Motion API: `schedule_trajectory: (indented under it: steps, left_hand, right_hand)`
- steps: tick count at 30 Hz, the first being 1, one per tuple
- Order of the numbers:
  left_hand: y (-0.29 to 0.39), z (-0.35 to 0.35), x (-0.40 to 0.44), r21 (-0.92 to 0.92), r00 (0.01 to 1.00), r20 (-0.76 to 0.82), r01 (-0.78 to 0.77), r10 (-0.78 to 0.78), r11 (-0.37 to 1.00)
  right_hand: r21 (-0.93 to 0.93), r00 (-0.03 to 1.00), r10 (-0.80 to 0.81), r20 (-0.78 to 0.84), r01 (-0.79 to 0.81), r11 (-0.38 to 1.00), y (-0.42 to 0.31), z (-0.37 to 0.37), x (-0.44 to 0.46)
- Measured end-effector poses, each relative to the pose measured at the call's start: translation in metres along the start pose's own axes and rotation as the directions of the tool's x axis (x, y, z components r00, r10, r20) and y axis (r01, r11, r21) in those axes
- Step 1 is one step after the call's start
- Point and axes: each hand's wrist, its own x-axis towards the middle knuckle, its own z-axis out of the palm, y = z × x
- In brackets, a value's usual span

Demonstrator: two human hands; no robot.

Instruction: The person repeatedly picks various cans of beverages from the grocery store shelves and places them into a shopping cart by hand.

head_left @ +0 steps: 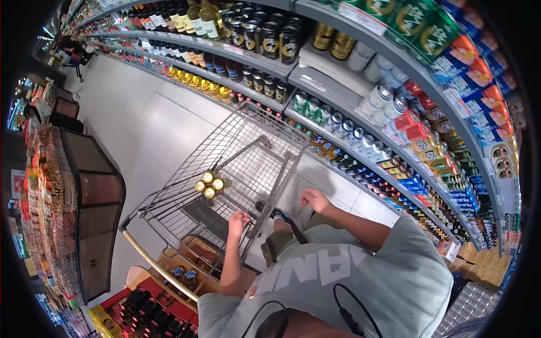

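Observation:
A metal wire shopping cart (pixel 246 147) stands in front of me, to my left side. Inside its basket is a small cluster of several cans with gold-coloured tops (pixel 209 184). My left hand (pixel 239 219) hovers at the cart's near side, beside the dark panel (pixel 206 219), its fingers curled and no object visible in them. Whether it touches the wire cannot be made out. My right hand (pixel 315 200) is held in front of my body, to the right of the cart, loosely closed with nothing showing in it. Shelved drink cans (pixel 360 139) are beyond it.
Long shelves (pixel 315 84) of bottles and cans curve along the far and right sides. A display stand (pixel 93 191) with packaged goods stands at left. Below the cart handle (pixel 158 262) is a red display of dark bottles (pixel 149 310). Tiled floor (pixel 143 121) runs between.

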Motion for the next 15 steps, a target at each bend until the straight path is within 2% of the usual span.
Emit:
schedule_trajectory:
  steps: [2,3,5,7,9,10,11,13,15]
  left_hand:
    - [0.026,-0.011,0.023,-0.029,0.989,0.008,-0.145,0.146,0.989]
    - [0.006,0.087,-0.033,-0.054,0.984,0.043,-0.172,0.174,0.984]
    - [0.026,0.124,-0.049,-0.06,0.953,0.077,-0.288,0.292,0.956]
    - [0.041,0.183,-0.06,-0.118,0.942,0.176,-0.27,0.287,0.956]
    - [0.035,0.245,-0.07,-0.16,0.852,0.367,-0.338,0.374,0.927]
    - [0.033,0.278,-0.08,-0.117,0.799,0.452,-0.388,0.397,0.914]
    - [0.031,0.308,-0.09,-0.08,0.739,0.532,-0.442,0.413,0.894]
    - [0.024,0.357,-0.101,0.098,0.656,0.682,-0.519,0.323,0.849]
    - [0.036,0.395,-0.122,0.151,0.585,0.774,-0.542,0.242,0.827]
  right_hand:
    - [0.051,0.996,0.021,-0.087,-0.016,0.999,-0.003,0.004,0.004]
    - [0.052,0.992,0.012,-0.125,-0.005,0.999,0.005,-0.076,-0.084]
    - [0.09,0.983,-0.071,-0.17,0.087,0.992,0.006,-0.1,-0.113]
    - [0.051,0.965,-0.151,-0.214,0.166,0.985,0.0,-0.132,-0.138]
    - [0.052,0.942,-0.194,-0.274,0.216,0.975,0.0,-0.156,-0.169]
    - [0.031,0.932,-0.221,-0.288,0.24,0.97,0.005,-0.168,-0.18]
    - [0.06,0.921,-0.214,-0.325,0.246,0.967,0.01,-0.178,-0.19]
    - [0.117,0.9,-0.194,-0.39,0.258,0.959,0.017,-0.194,-0.207]
    - [0.133,0.881,-0.19,-0.433,0.271,0.953,0.017,-0.207,-0.219]
